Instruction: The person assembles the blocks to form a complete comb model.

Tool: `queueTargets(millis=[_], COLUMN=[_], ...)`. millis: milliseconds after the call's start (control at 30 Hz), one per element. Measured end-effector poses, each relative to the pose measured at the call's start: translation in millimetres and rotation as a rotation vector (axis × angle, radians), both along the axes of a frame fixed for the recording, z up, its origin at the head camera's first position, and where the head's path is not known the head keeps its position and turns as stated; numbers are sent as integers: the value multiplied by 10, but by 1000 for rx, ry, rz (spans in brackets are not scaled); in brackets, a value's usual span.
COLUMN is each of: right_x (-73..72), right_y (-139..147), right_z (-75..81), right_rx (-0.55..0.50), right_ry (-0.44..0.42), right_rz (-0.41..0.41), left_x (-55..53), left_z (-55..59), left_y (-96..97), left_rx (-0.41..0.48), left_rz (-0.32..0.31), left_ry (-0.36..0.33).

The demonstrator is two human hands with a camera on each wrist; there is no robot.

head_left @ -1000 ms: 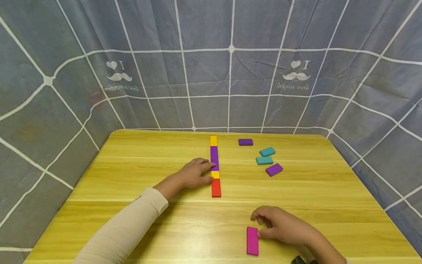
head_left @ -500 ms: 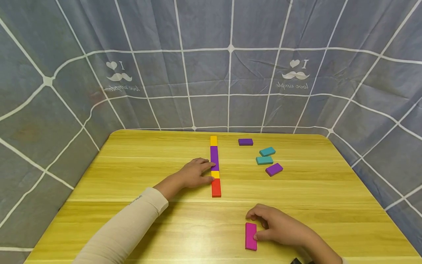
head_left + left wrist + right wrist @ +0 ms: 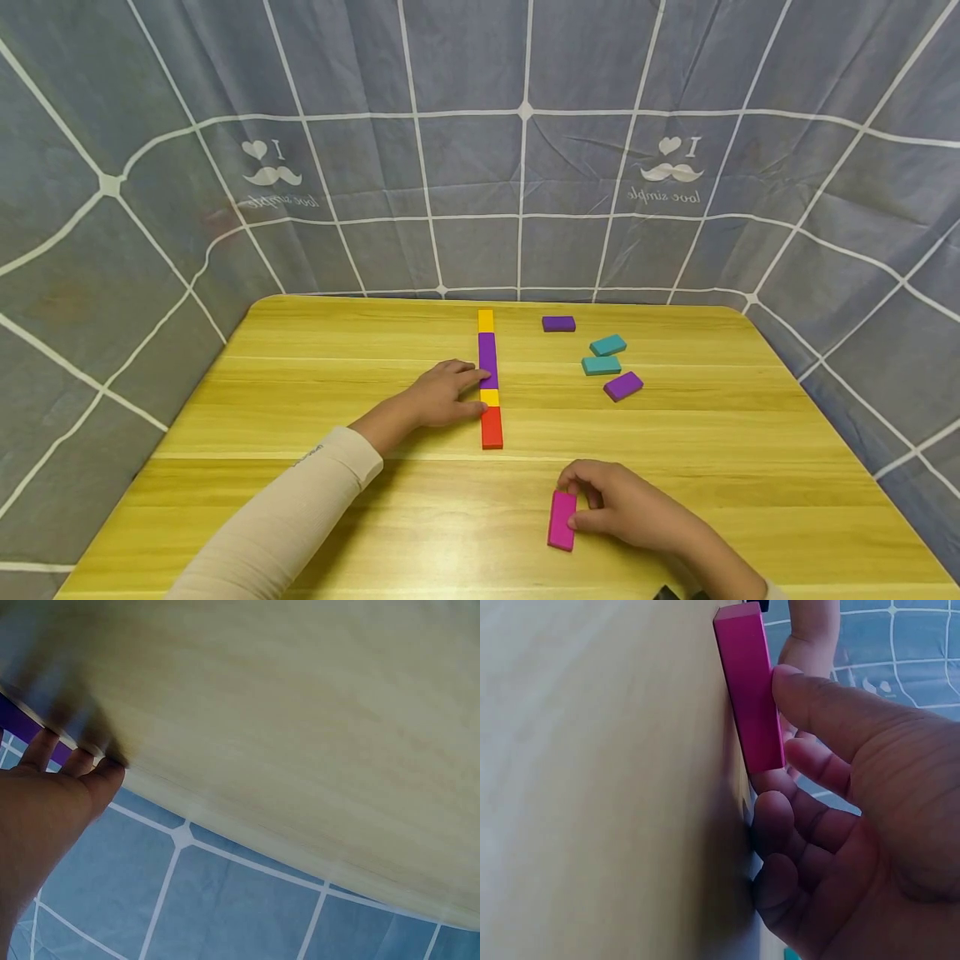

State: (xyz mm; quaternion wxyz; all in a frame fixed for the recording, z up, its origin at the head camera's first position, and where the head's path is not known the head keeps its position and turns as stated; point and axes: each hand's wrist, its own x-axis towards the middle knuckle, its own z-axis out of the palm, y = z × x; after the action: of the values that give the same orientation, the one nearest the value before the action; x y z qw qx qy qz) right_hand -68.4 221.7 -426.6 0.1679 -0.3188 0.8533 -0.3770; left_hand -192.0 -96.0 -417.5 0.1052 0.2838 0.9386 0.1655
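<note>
In the head view, a line of flat blocks runs away from me. It shows a red block (image 3: 492, 429), a yellow block (image 3: 490, 398), a long purple stretch (image 3: 487, 354) and another yellow block (image 3: 486, 321) at the far end. My left hand (image 3: 441, 396) reaches over from the left, its extended index finger on the purple part and its thumb by the red-yellow joint. Nearer and to the right, my right hand (image 3: 626, 508) holds a pink block (image 3: 562, 521), thumb on its right side and index finger curled at its far end. The right wrist view shows this pink block (image 3: 751, 690) against the thumb.
Right of the line lie two teal blocks (image 3: 602, 366), a tilted purple block (image 3: 623, 386) and a farther purple block (image 3: 558, 323). The wooden table (image 3: 337, 333) ends at a grey-blue checked curtain (image 3: 472, 167). A dark object (image 3: 666, 593) shows under the right forearm.
My right hand and the pink block have shifted a little away from me and to the left, with the block turning slightly. The left hand and the line have stayed still.
</note>
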Motion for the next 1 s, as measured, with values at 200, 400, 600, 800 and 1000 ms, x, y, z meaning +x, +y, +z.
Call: queueTargets(millis=[200, 400, 600, 800, 1000], right_x=[-42, -89, -112, -141, -158], right_y=[-43, -93, -157, -239, -320], right_z=[3, -20, -14, -29, -35], right_rx=[2, 16, 23, 9, -17], right_ry=[12, 51, -15, -44, -43], right_rz=[4, 7, -24, -35, -45], left_x=[3, 0, 1, 3, 6], left_z=[1, -1, -1, 0, 14], left_y=[-3, -2, -7, -10, -11], left_rx=[2, 7, 10, 13, 18], left_rz=[-4, -7, -12, -2, 3], left_ry=[3, 8, 8, -1, -1])
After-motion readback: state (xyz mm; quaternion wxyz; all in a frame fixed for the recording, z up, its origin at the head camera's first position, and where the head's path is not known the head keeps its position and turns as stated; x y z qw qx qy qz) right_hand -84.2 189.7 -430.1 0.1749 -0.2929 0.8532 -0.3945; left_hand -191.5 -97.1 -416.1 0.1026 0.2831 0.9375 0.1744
